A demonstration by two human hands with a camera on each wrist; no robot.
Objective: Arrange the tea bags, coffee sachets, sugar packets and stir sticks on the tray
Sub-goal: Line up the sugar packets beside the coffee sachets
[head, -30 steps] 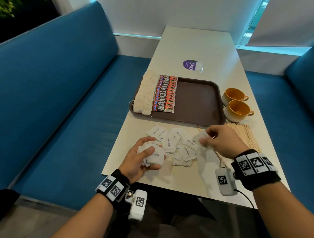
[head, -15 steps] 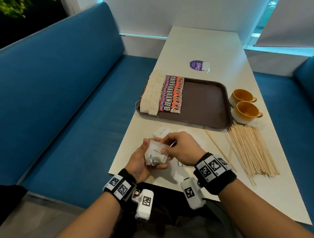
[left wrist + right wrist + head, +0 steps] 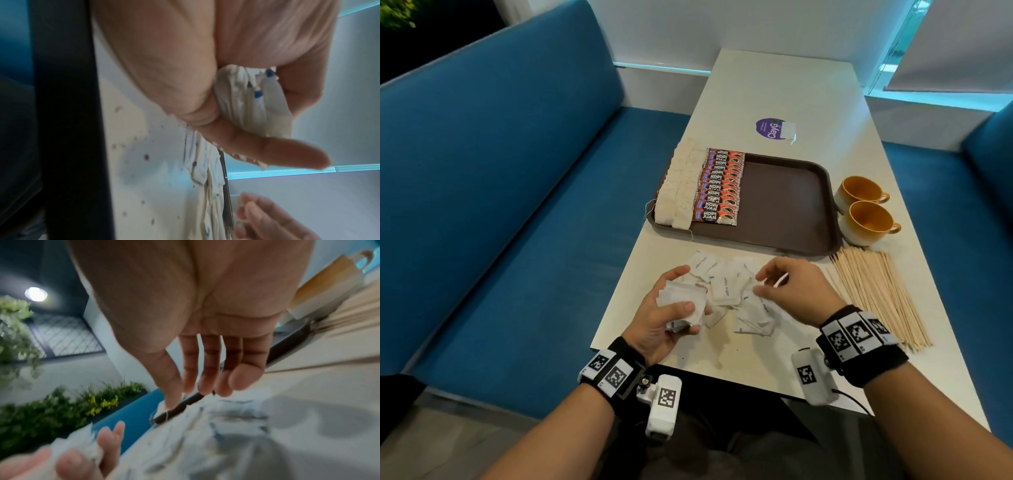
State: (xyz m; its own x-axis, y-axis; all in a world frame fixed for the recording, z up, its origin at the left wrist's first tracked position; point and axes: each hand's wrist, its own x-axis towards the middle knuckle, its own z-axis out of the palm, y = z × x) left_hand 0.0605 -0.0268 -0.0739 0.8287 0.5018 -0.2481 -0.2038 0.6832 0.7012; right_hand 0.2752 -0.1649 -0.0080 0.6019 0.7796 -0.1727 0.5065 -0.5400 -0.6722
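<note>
My left hand (image 3: pixel 674 308) grips a stack of white sugar packets (image 3: pixel 681 301), thumb across the top; the left wrist view shows the stack (image 3: pixel 252 100) edge-on between thumb and fingers. My right hand (image 3: pixel 774 281) hovers with loosely spread fingers, holding nothing, over several loose sugar packets (image 3: pixel 726 284) on the table. The brown tray (image 3: pixel 791 198) behind carries a column of tea bags (image 3: pixel 678 188) and a column of red coffee sachets (image 3: pixel 719 188) on its left side. Wooden stir sticks (image 3: pixel 876 291) lie in a fan to the right of my right hand.
Two yellow cups (image 3: pixel 866 212) stand right of the tray. A purple sticker (image 3: pixel 770 128) lies on the white table (image 3: pixel 791 85) beyond the tray. Blue bench seats (image 3: pixel 500 205) flank the table on both sides.
My right hand left the stack in my left hand and moved right, back over the loose packets, now empty. The left hand keeps its stack. The head view shifted slightly.
</note>
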